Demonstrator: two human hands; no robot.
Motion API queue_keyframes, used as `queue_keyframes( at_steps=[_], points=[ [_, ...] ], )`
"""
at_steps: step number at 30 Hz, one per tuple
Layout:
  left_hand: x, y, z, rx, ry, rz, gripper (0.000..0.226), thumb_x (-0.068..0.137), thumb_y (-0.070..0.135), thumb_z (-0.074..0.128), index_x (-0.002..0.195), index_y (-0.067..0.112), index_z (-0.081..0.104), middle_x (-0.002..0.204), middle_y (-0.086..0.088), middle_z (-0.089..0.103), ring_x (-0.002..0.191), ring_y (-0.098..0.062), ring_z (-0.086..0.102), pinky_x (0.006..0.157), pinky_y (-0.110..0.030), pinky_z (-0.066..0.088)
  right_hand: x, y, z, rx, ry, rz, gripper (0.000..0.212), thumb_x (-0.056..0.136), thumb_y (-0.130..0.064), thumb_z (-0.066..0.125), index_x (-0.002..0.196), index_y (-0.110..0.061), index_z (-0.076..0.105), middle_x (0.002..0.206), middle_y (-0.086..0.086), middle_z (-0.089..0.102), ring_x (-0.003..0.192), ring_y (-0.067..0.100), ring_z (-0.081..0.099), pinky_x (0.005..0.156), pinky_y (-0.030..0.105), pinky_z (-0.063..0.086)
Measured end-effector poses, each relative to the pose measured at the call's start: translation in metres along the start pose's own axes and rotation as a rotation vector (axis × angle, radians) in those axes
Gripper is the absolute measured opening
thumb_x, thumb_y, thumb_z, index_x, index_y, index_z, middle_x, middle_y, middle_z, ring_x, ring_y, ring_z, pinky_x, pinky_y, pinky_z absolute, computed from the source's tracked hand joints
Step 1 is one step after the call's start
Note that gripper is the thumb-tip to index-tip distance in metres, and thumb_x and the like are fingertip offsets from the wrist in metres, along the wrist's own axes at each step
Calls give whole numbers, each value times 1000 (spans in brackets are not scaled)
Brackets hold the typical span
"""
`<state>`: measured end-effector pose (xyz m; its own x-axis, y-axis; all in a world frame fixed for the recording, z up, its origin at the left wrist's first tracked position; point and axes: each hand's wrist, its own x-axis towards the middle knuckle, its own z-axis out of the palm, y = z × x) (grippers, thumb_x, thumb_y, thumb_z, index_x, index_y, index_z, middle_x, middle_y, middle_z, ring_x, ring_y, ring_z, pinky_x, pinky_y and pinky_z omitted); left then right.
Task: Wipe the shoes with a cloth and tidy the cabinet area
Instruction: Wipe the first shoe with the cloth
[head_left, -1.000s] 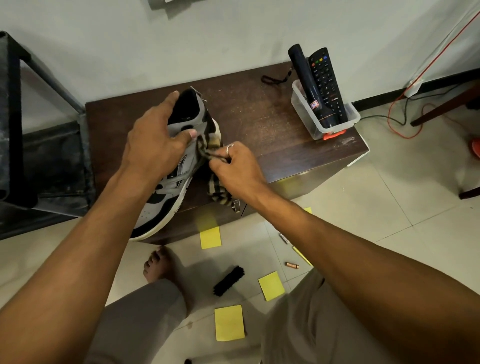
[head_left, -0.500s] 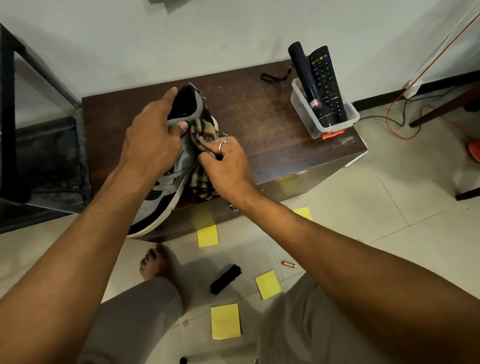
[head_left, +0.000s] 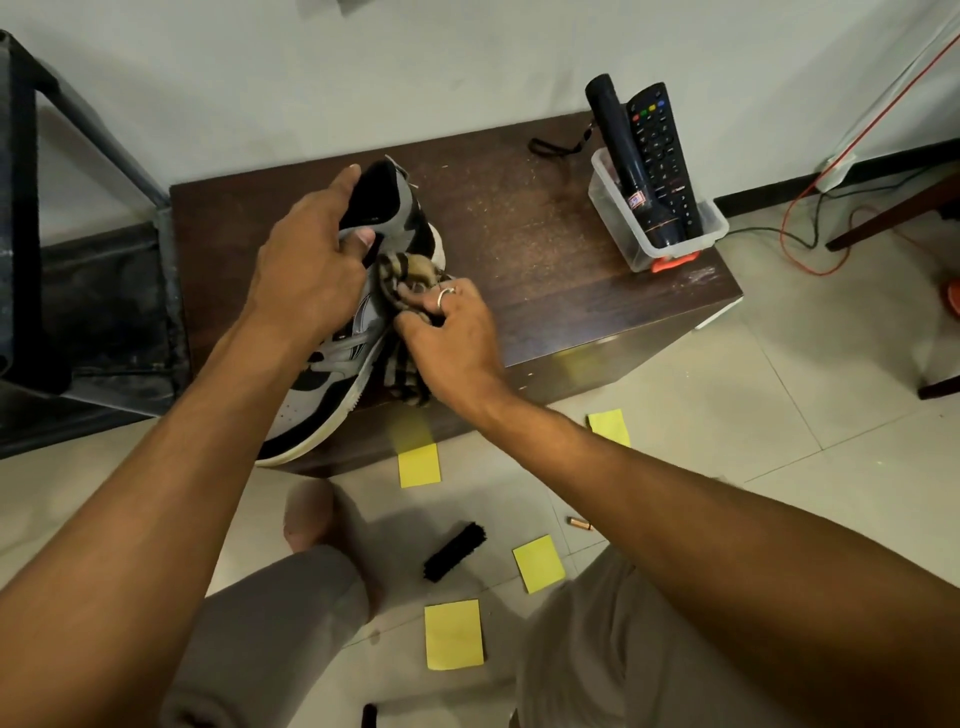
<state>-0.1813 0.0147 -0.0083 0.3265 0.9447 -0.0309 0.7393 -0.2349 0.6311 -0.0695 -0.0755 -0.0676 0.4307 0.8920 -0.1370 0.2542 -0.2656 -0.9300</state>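
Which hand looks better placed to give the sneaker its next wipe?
The right hand: it holds the checked cloth bunched against the side of the sneaker. The left hand grips the sneaker's collar, steadying it over the cabinet, so it is probably best left there.

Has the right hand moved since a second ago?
Yes, slightly. The right hand, gripping the cloth, has slid left, away from the box on the cabinet, closer against the shoe.
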Motion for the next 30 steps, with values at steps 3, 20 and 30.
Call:
queue_keyframes(
  at_steps=[3,20,30],
  points=[
    [-1,-2,-1,-39,-36,5,57,107,25,48,159,31,28,159,1,39,146,-20,36,113,-31,27,2,-8,-8,10,88,17,7,88,-18,68,89,-20,75,106,-1,61,94,11,61,84,27,52],
    [0,-4,-5,-257,-118,-44,53,108,25,45,159,33,29,161,8,35,146,-10,34,122,-34,27,5,-15,-7,109,233,41,14,88,-14,67,98,-12,77,104,-2,62,86,1,60,75,21,53],
    [7,-6,-6,-398,-123,-109,51,107,20,48,155,34,37,156,12,42,138,-3,39,117,-28,31,-16,-5,17,-107,-115,-76,23,90,-18,71,112,-13,75,120,-5,52,102,11,59,92,36,55]
  ],
)
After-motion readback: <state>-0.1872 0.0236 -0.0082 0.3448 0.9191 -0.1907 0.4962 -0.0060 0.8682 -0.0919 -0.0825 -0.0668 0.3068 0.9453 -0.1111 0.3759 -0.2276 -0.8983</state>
